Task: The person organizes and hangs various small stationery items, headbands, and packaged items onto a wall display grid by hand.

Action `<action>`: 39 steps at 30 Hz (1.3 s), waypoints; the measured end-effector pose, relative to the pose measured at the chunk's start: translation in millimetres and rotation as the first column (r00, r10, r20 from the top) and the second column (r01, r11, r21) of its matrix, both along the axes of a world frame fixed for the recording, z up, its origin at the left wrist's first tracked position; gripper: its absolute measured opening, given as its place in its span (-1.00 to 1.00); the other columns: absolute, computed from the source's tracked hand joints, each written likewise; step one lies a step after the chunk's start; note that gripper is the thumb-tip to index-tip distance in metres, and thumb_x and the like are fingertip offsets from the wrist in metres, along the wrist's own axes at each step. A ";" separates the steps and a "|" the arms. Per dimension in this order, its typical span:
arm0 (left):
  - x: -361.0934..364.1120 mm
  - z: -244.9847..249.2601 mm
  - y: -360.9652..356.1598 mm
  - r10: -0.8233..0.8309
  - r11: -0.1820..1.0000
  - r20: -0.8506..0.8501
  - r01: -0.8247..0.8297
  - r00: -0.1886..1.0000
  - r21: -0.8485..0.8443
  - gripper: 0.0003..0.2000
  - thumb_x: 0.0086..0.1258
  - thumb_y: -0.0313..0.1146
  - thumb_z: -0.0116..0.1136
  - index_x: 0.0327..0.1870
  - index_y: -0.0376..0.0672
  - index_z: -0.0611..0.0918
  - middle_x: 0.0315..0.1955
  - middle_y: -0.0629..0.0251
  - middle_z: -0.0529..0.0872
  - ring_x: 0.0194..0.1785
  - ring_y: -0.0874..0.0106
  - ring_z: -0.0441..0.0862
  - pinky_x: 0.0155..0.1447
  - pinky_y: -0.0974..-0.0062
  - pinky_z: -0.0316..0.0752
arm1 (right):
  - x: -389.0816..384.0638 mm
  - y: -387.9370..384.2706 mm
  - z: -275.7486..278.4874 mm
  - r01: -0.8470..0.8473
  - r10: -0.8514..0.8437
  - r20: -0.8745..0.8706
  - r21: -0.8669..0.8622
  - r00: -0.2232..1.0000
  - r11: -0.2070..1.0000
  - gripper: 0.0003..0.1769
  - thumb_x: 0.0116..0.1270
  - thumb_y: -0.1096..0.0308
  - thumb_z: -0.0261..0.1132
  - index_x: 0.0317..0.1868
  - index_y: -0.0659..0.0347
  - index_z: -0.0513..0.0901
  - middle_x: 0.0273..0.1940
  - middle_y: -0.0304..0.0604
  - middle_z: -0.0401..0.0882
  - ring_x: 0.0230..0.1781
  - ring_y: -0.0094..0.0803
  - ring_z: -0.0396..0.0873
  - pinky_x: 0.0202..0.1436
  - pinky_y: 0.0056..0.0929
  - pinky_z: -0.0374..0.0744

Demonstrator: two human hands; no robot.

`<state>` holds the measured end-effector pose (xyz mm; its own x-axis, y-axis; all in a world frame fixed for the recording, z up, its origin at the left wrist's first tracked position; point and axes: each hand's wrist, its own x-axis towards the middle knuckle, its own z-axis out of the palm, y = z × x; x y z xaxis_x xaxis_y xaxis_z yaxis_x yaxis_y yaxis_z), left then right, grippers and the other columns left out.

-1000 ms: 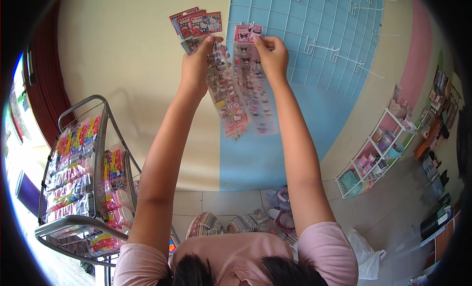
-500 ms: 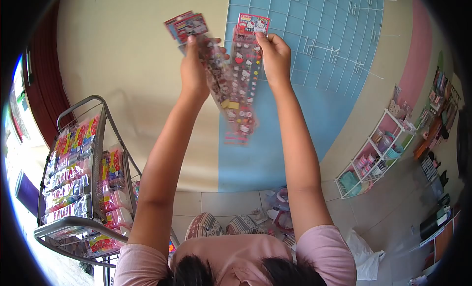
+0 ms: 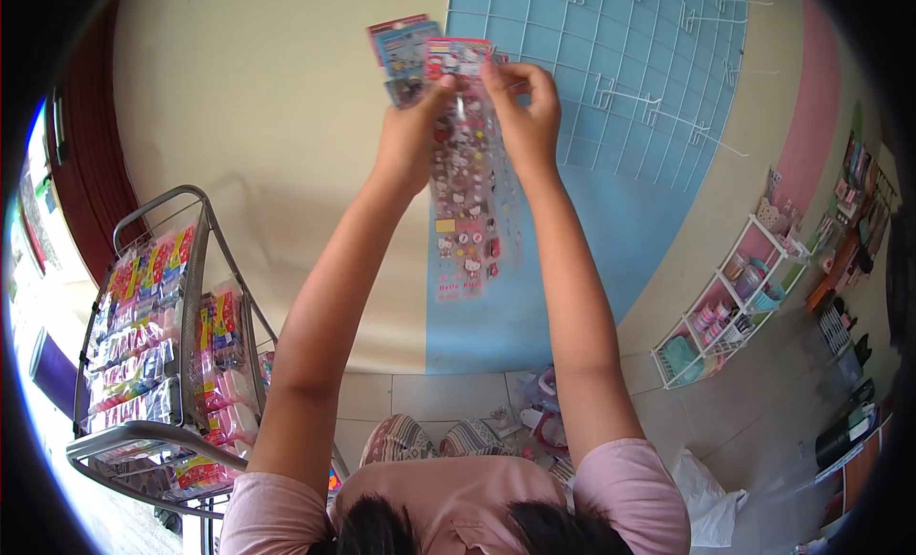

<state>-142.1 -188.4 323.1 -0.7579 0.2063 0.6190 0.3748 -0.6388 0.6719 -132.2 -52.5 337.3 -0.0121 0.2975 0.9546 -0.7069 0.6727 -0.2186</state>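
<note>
Both hands — left hand (image 3: pixel 405 145), right hand (image 3: pixel 525 111) — pinch hanging sticker sheets (image 3: pixel 465 188) against the wire grid (image 3: pixel 620 40).

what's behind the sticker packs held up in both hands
Behind the sticker packs, pinched by the left hand and right hand, hangs a wire grid with hooks on a blue wall. The patch right behind the packs is covered, so any hook there is hidden.

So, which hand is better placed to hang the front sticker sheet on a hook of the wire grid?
Probably the right hand. It pinches the top of the front sticker sheet and is in front of the wire grid, nearer the free hooks. The left hand grips the other packs.
</note>
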 end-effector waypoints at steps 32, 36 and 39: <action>-15.0 -7.5 -21.8 -0.093 0.985 0.040 0.086 0.995 0.151 -0.56 0.48 -0.01 -0.10 -0.06 -0.29 0.57 -0.37 0.20 0.65 -0.27 0.39 0.64 -0.15 0.35 0.58 | 22.6 -1.2 3.0 -0.478 0.571 0.286 -0.336 0.769 0.812 -0.77 0.24 0.27 0.36 -0.44 0.25 0.59 -0.48 -0.34 0.53 -0.49 -0.66 0.40 -0.36 -0.65 0.34; -15.1 -1.8 -30.3 -0.035 0.975 0.069 0.019 0.997 0.221 -0.60 0.42 -0.07 0.07 -0.12 -0.33 0.55 -0.40 0.17 0.64 -0.34 0.33 0.65 -0.28 0.33 0.62 | 15.7 3.4 -2.2 -0.470 0.573 0.281 -0.357 0.770 0.807 -0.78 0.22 0.29 0.35 -0.49 0.20 0.56 -0.51 -0.39 0.48 -0.51 -0.68 0.35 -0.39 -0.65 0.30; -10.8 -1.6 -27.2 -0.006 0.977 0.142 -0.024 0.990 0.211 -0.71 0.40 -0.15 0.13 -0.15 -0.24 0.57 -0.39 0.23 0.65 -0.34 0.36 0.65 -0.27 0.35 0.61 | 6.0 7.1 -5.5 -0.477 0.585 0.263 -0.376 0.767 0.795 -0.79 0.22 0.33 0.32 -0.52 0.18 0.52 -0.55 -0.40 0.45 -0.54 -0.68 0.33 -0.43 -0.64 0.29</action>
<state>-152.9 -215.6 321.6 -0.8417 0.0750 0.5346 0.2924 -0.7691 0.5683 -126.1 -45.4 331.9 -0.5603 0.3853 0.7333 -0.7696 0.0853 -0.6328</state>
